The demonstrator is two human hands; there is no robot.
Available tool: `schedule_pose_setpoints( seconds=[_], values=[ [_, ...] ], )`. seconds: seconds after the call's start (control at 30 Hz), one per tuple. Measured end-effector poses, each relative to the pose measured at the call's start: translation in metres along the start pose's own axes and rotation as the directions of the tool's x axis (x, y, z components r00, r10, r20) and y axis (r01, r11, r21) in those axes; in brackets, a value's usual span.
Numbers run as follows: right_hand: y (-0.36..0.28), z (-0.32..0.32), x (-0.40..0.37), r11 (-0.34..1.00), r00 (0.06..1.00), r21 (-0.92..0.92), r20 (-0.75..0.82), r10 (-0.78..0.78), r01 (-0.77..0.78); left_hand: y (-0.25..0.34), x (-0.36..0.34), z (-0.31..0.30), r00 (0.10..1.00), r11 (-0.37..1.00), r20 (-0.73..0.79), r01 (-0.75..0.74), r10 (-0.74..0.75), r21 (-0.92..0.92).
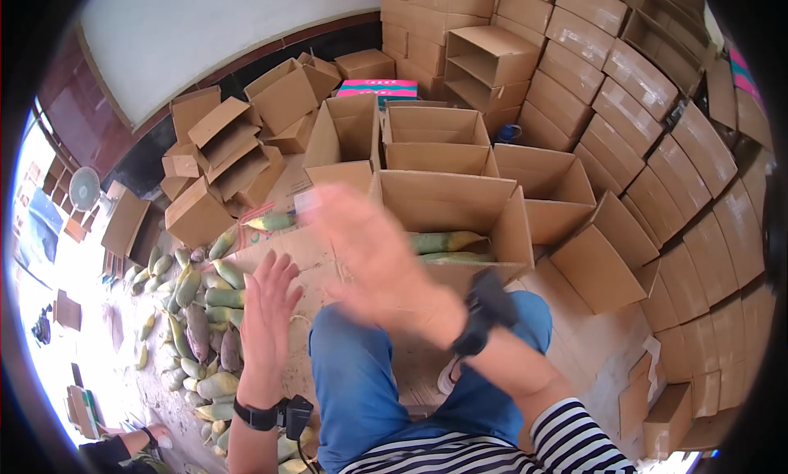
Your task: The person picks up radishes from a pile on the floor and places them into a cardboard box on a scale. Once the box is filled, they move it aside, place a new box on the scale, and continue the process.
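Observation:
My left hand (267,310) is raised beside the heap of green radishes (193,289), palm turned inward, fingers apart and holding nothing. My right hand (369,252), smeared by motion, reaches across to the left in front of the open cartons. Its fingertips are near a single green radish (271,221) lying on flat cardboard; whether they touch it cannot be made out. Something white shows at a fingertip. Below and right of this hand stands an open carton (447,196) with a few green radishes (447,242) inside, partly hidden by my arm.
More open cartons (435,128) stand behind, with another at the right (599,265). Stacked taped boxes (624,113) line the right side. Tumbled cartons (222,146) lie at the back left. A fan (84,188) is farther left. Another person's hand (158,435) shows at lower left.

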State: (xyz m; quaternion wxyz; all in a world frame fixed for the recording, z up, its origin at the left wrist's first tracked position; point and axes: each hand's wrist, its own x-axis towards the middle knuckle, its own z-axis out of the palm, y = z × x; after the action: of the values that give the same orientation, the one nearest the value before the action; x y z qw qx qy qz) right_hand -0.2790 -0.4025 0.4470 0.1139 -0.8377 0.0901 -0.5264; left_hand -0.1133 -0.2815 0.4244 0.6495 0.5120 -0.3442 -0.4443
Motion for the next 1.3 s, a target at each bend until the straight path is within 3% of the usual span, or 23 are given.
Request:
schedule_pose_setpoints(
  seconds=[0.03,0.07,0.13,0.2,0.23,0.27,0.3,0.33,0.37,0.4,0.43,0.47,0.5,0.53,0.57,0.63,0.8,1.3],
  values=[
    [-0.026,0.012,0.008,0.983,0.996,0.165,-0.049,-0.073,0.080,0.002,-0.001,0.001,1.000,1.000,0.011,-0.005,0.005,-0.002],
    [-0.047,0.033,-0.001,0.963,0.986,0.219,0.015,-0.166,0.159,0.006,-0.002,0.001,0.989,0.968,0.123,0.109,-0.083,-0.226],
    [-0.047,0.052,-0.015,0.931,0.961,0.278,0.078,-0.265,0.235,0.013,-0.007,-0.005,0.908,0.724,0.381,0.381,-0.176,-0.575],
    [-0.016,0.061,-0.019,0.977,0.937,0.203,0.321,-0.136,0.072,0.046,-0.023,-0.032,0.979,0.605,0.200,0.173,-0.023,-0.777],
    [-0.008,0.046,-0.017,0.961,0.791,0.014,0.572,0.219,-0.277,0.079,-0.039,-0.022,0.993,0.683,-0.120,-0.090,0.003,-0.725],
    [0.002,0.021,-0.020,0.810,0.479,-0.255,0.698,0.532,-0.528,0.114,-0.051,-0.011,0.905,0.746,-0.421,-0.319,0.057,-0.584],
    [0.020,0.008,-0.035,0.811,0.538,-0.329,0.620,0.572,-0.484,0.128,-0.059,-0.011,0.779,0.769,-0.559,-0.533,0.284,-0.352],
    [0.019,-0.018,-0.034,0.948,0.885,-0.165,0.343,0.314,-0.272,0.120,-0.066,-0.065,0.719,0.743,-0.243,-0.669,0.651,0.011],
    [0.005,-0.054,-0.010,0.968,0.940,-0.197,0.272,0.206,-0.155,0.123,-0.068,-0.085,0.569,0.546,-0.150,-0.630,0.809,0.552],
    [-0.012,-0.088,0.009,0.965,0.982,-0.249,0.138,0.125,-0.088,0.127,-0.072,-0.069,0.525,0.430,-0.082,-0.585,0.847,0.688],
    [-0.044,-0.120,0.026,0.956,0.970,-0.183,0.043,0.240,-0.229,0.134,-0.078,-0.049,0.497,0.301,-0.003,-0.521,0.868,0.799],
    [-0.066,-0.147,0.035,0.973,0.987,-0.172,-0.069,0.142,-0.152,0.141,-0.083,-0.044,0.482,0.265,0.062,-0.580,0.874,0.771],
    [-0.083,-0.168,0.039,0.984,0.991,-0.180,-0.134,-0.027,0.003,0.149,-0.088,-0.032,0.366,0.132,0.114,-0.584,0.924,0.801],
    [-0.100,-0.186,0.045,0.973,0.973,-0.177,-0.151,-0.176,0.148,0.164,-0.086,0.005,0.378,0.148,0.104,-0.580,0.920,0.801],
    [-0.113,-0.199,0.051,0.949,0.947,-0.169,-0.138,-0.291,0.267,0.173,-0.087,0.015,0.343,0.070,0.159,-0.570,0.926,0.819],
    [-0.134,-0.208,0.062,0.904,0.909,-0.163,-0.073,-0.411,0.395,0.185,-0.094,0.019,0.309,-0.047,0.261,-0.558,0.915,0.828],
    [-0.160,-0.215,0.079,0.869,0.881,-0.171,-0.010,-0.473,0.465,0.203,-0.106,0.037,0.296,-0.149,0.358,-0.548,0.886,0.823],
    [-0.206,-0.234,0.131,0.827,0.841,-0.194,-0.019,-0.541,0.528,0.243,-0.132,0.048,0.288,-0.223,0.389,-0.473,0.875,0.853]
  ],
)
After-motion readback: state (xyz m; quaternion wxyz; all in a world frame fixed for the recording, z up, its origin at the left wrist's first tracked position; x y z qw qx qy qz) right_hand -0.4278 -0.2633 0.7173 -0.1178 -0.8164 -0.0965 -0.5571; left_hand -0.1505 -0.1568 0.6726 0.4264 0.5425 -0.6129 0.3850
